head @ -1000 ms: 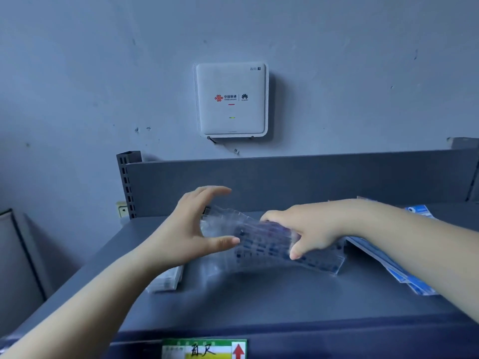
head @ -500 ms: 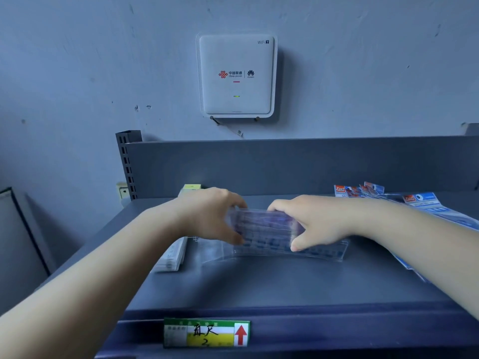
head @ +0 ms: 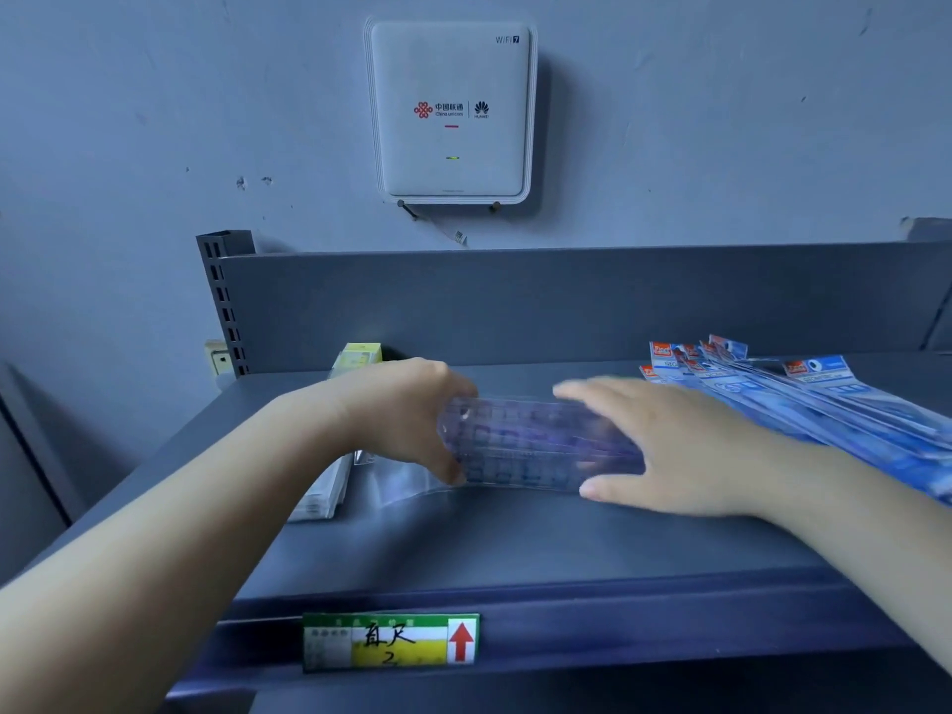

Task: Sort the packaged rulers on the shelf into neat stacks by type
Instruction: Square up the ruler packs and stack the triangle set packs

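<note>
With your left hand (head: 407, 420) gripping the purple ruler packs' (head: 536, 445) end and your right hand (head: 664, 450) flat and relaxed, square all 4 edges on the shelf (head: 515, 548)

"WiFi 7", "China unicom", "HUAWEI" on wall router (head: 451, 113), "直尺" on shelf label (head: 390, 640)

Purple-printed rulers in clear sleeves (head: 536, 445): small stack, mid-shelf (head: 515, 538), lying flat, long axis left-right. Image blurred, count unreadable. Loose clear sleeve end trails off its left side onto the shelf.

Blue-packaged rulers (head: 803, 404): right of the purple stack, fanned and overlapping, red/blue header cards pointing to the shelf's back wall, bodies running toward the front right.

White/clear packaged stack (head: 329, 481): left of the purple stack, long axis front-back, yellow-green header at the back end.
</note>
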Demonstrator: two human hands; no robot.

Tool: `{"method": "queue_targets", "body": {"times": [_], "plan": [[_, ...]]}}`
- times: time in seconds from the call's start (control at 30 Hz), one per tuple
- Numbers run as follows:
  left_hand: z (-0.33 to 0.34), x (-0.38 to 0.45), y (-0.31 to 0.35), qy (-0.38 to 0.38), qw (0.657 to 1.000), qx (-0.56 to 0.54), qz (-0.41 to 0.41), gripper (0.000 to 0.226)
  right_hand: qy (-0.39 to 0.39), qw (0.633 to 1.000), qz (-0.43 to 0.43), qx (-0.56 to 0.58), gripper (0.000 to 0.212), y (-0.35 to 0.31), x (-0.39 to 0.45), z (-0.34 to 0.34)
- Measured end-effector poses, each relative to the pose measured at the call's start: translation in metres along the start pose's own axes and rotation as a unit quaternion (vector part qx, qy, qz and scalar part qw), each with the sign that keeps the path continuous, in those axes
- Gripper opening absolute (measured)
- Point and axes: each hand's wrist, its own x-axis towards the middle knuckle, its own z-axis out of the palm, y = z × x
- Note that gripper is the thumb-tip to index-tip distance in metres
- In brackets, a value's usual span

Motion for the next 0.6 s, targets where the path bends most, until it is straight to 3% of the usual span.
{"method": "queue_targets", "body": {"times": [0.17, 0.3, 0.37, 0.6], "plan": [[0.003, 0.002, 0.000, 0.000, 1.000, -0.008, 0.004, 0.044, 0.074, 0.997, -0.011, -0.034, 0.079, -0.002, -0.011, 0.012], [0.003, 0.004, 0.000, 0.000, 1.000, -0.016, 0.000, 0.045, 0.044, 0.999, -0.001, -0.017, 0.072, -0.004, -0.016, 0.017], [0.003, 0.004, 0.001, 0.000, 1.000, -0.016, 0.002, 0.045, 0.059, 0.998, 0.006, -0.001, 0.077, -0.004, -0.016, 0.017], [0.005, 0.006, 0.002, -0.004, 1.000, -0.009, 0.006, 0.051, 0.001, 1.000, 0.010, -0.024, 0.082, -0.006, -0.002, 0.017]]}}
